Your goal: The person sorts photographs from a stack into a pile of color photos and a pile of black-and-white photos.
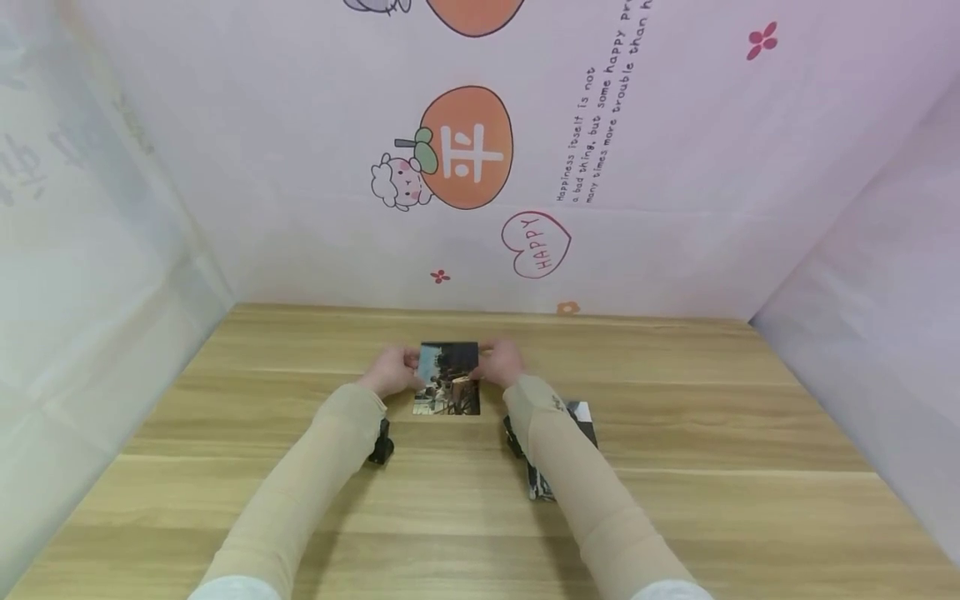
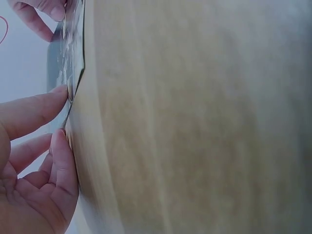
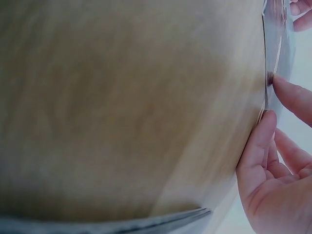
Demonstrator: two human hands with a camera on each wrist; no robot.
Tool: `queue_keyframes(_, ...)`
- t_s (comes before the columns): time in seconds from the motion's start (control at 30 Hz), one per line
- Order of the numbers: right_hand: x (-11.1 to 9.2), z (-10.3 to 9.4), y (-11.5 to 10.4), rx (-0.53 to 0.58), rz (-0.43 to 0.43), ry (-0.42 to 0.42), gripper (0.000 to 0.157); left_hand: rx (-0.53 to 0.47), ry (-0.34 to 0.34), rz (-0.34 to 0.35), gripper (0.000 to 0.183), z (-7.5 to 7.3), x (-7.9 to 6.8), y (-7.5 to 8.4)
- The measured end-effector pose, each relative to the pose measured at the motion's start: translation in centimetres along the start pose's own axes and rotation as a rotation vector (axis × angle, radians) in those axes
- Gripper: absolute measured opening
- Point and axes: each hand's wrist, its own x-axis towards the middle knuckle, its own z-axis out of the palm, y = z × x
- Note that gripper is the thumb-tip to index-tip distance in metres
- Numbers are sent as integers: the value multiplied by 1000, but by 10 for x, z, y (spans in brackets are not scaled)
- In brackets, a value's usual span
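A glossy picture card (image 1: pixel 448 378), printed with a dark scene and a patch of blue, lies near the far side of the table between both hands. My left hand (image 1: pixel 393 371) pinches its left edge, thumb on top and fingers below, as the left wrist view shows. On the opposite edge, my right hand (image 1: pixel 501 363) pinches the card the same way. Seen from the left wrist, the card (image 2: pixel 73 48) stays low over the wood. Part of a stack of similar cards (image 1: pixel 542 485) shows beneath my right forearm, which hides the rest.
The wooden table (image 1: pixel 705 417) meets a white printed cloth (image 1: pixel 660 250) at the back, with cloth walls on both sides. Black wrist-camera mounts (image 1: pixel 382 446) hang under the forearms. In the right wrist view, the stack's edge (image 3: pixel 170 219) lies near the right hand.
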Motion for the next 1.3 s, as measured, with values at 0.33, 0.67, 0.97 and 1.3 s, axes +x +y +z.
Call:
queue_keyframes(0.33, -5, -2, -1, -42, -15, -6, 60, 37, 12, 49, 61, 1, -4, 1)
queue_keyframes(0.67, -4, -17, -4, 85, -58, -52, 63, -61, 11, 29, 61, -5, -1, -2)
queue_keyframes(0.97, -23, -36, -13, 105, -115, -111, 59, -97, 4, 52, 56, -5, -12, 16)
queue_keyframes(1.3, -40, -57, -8, 221, -131, -157, 57, -121, 38, 105, 51, 4, -27, 32)
